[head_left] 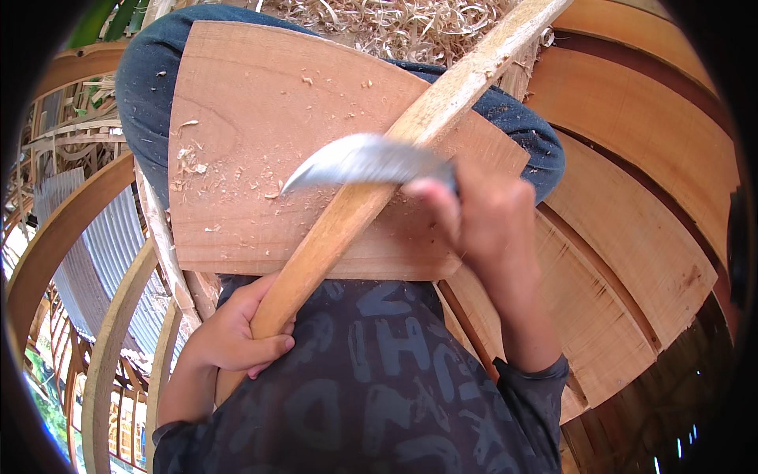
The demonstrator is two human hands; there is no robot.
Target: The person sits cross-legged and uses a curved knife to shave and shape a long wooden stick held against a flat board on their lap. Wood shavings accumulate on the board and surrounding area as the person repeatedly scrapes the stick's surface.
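Observation:
A long wooden strip (316, 245) runs slantwise across my lap, from the lower left to the upper right. My left hand (246, 336) is wrapped round its near end, close to my body. In my right hand (485, 209) is a curved-blade knife (367, 160), blurred by motion, its tip pointing left. The blade lies across the strip in this view; whether it touches the wood, I cannot tell. Under the strip, a flat wooden board (268, 103) rests on my legs, sprinkled with small shavings (191, 159).
Curly wood shavings (395, 28) are heaped beyond my legs. Wide wooden planks (624, 237) line the right side with dark gaps between them. At the left stand curved wooden ribs (118, 340), and beyond them a corrugated metal sheet (118, 261).

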